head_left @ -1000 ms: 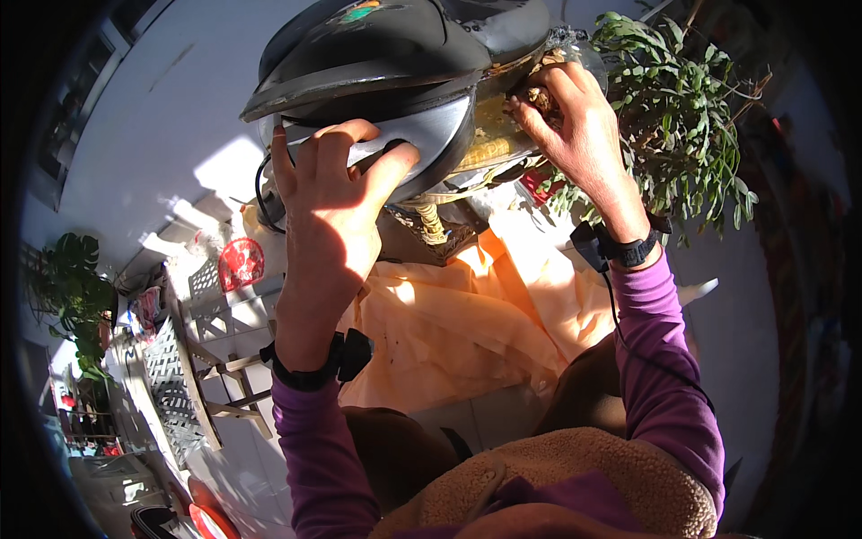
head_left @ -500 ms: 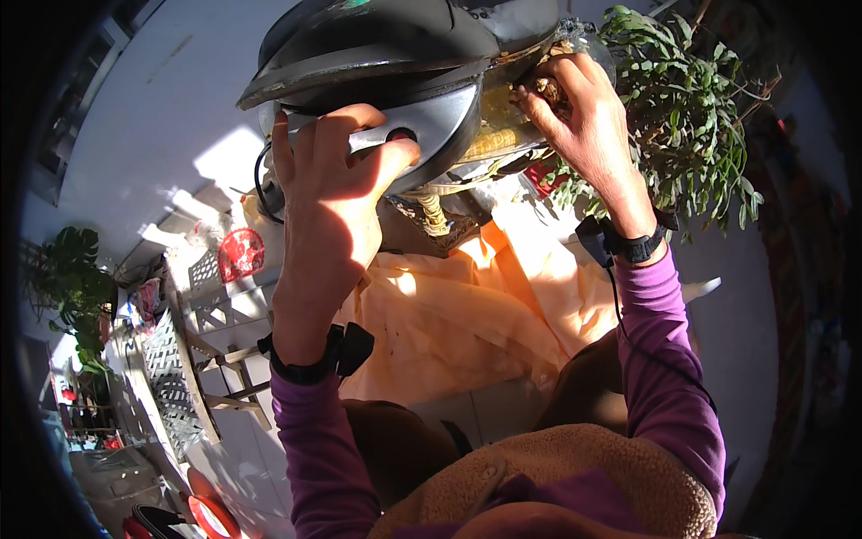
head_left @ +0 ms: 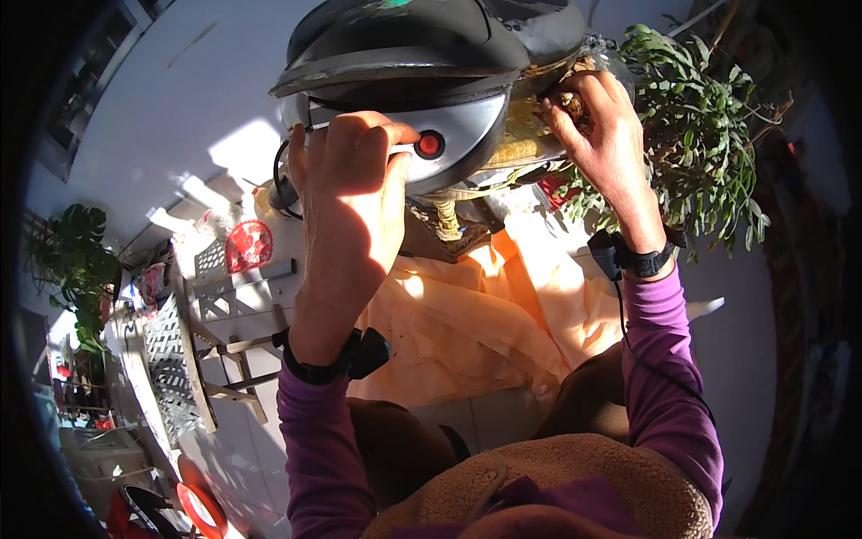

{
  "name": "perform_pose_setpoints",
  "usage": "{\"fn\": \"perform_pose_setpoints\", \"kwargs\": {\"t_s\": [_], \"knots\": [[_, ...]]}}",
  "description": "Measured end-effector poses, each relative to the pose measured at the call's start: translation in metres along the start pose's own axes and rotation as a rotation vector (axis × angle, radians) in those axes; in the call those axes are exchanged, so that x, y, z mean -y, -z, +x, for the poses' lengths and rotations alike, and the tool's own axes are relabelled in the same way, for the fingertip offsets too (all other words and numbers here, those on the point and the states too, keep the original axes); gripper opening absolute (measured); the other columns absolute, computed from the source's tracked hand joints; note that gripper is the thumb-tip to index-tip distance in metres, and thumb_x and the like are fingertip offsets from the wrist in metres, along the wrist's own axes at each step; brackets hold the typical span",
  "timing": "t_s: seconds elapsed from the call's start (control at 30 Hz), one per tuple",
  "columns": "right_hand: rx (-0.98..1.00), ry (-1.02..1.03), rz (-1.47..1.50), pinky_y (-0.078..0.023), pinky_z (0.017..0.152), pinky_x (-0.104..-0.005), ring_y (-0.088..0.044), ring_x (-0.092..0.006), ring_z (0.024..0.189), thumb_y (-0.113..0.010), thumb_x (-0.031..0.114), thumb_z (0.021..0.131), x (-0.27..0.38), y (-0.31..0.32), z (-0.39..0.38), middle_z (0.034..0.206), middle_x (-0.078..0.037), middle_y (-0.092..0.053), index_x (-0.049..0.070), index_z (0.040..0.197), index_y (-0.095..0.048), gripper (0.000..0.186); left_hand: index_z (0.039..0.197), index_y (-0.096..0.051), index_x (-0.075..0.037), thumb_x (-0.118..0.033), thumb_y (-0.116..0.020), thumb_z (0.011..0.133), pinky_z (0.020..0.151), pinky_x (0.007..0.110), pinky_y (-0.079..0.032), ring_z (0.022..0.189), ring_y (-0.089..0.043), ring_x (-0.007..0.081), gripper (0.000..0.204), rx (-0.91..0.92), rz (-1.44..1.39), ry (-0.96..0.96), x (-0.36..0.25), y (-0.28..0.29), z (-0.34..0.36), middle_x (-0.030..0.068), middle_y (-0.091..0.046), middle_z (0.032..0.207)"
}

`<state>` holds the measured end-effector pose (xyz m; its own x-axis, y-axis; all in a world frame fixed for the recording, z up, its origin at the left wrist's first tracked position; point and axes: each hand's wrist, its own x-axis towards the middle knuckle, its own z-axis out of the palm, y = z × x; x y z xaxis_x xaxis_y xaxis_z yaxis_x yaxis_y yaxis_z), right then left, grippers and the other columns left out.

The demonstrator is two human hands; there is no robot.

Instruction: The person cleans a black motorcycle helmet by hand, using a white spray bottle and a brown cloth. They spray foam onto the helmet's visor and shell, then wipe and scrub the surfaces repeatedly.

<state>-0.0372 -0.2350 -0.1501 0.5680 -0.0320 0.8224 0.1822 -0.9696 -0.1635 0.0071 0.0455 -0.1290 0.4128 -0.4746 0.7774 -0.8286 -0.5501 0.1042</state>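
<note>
1. A dark grey appliance (head_left: 413, 54) with a domed lid fills the 12 o'clock part of the view, standing on a surface draped with an orange cloth (head_left: 485, 314).
2. The left hand (head_left: 350, 207) grips the appliance's silver front panel (head_left: 453, 157); its fingers (head_left: 359, 135) curl over the panel's upper edge, closed on it, with the thumb toward the right.
3. A round red button (head_left: 430, 144) sits on that panel, just beside the left thumb at its 3 o'clock, not covered by it.
4. The right hand (head_left: 606, 135) is at the appliance's right side, at about 1 o'clock in the view; its fingers (head_left: 566, 99) are bent against a clear, yellowish part (head_left: 521, 135) under the lid. Whether they clasp it or only press on it I cannot tell.
5. Both wrists wear dark bands, with purple sleeves below them.
6. A leafy green plant (head_left: 709, 144) stands at 2 o'clock, just behind the right hand.
7. At 8 o'clock lie a white folding chair (head_left: 224, 323) and a red round object (head_left: 249, 244), well apart from both hands.
</note>
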Motion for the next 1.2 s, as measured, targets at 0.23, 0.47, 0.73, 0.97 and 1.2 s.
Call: {"fn": "perform_pose_setpoints", "kwargs": {"t_s": [0.23, 0.47, 0.73, 0.97, 1.2], "knots": [[-0.037, 0.038, 0.018, -0.051, 0.075, -0.0389, -0.062, -0.0327, 0.086, -0.074, 0.014, 0.086, 0.0, -0.001, 0.0, 0.094, -0.014, -0.06, 0.001, 0.102, -0.065, 0.023, 0.104, -0.069, -0.011, 0.002, -0.062, 0.08, 0.116, 0.057, -0.027, 0.105, -0.056, 0.0254, 0.028, -0.002, 0.129, 0.005, -0.007, -0.003, -0.008, 0.0009, -0.06, 0.107], [-0.013, 0.022, -0.003, -0.051, 0.074, -0.0396, -0.061, -0.033, 0.086, -0.076, 0.02, 0.089, 0.005, 0.002, 0.002, 0.093, -0.014, -0.06, 0.0, 0.103, -0.065, 0.027, 0.11, -0.065, -0.009, 0.008, -0.056, 0.075, 0.112, 0.054, -0.03, 0.109, -0.052, 0.03, 0.04, -0.028, -0.011, 0.052, -0.01, -0.005, -0.01, 0.0084, -0.057, 0.117], [0.015, 0.067, -0.066, -0.048, 0.082, -0.0405, -0.058, -0.0316, 0.093, -0.077, 0.027, 0.088, 0.01, 0.008, 0.003, 0.098, -0.013, -0.062, 0.001, 0.104, -0.066, 0.033, 0.106, -0.066, -0.008, 0.008, -0.059, 0.068, 0.106, 0.05, -0.034, 0.108, -0.053, 0.0317, 0.042, -0.039, 0.011, 0.032, -0.014, 0.003, -0.013, 0.0096, -0.058, 0.114], [-0.056, 0.073, -0.043, -0.046, 0.093, -0.0428, -0.059, -0.0337, 0.104, -0.078, 0.035, 0.086, 0.005, 0.005, 0.001, 0.112, -0.015, -0.063, 0.002, 0.108, -0.066, 0.041, 0.101, -0.064, -0.006, 0.005, -0.066, 0.077, 0.098, 0.045, -0.039, 0.105, -0.055, 0.0315, 0.026, -0.055, -0.102, 0.03, -0.013, 0.005, -0.018, 0.0096, -0.059, 0.111], [-0.281, 0.182, 0.123, -0.051, 0.087, -0.0387, -0.063, -0.0313, 0.103, -0.08, 0.006, 0.079, 0.028, 0.027, 0.002, 0.117, -0.015, -0.066, 0.001, 0.105, -0.068, 0.029, 0.088, -0.055, -0.004, -0.002, -0.079, 0.081, 0.08, 0.037, -0.047, 0.082, -0.059, 0.0243, 0.025, -0.129, -0.383, 0.381, 0.004, 0.009, -0.014, 0.007, -0.059, 0.087]]}}
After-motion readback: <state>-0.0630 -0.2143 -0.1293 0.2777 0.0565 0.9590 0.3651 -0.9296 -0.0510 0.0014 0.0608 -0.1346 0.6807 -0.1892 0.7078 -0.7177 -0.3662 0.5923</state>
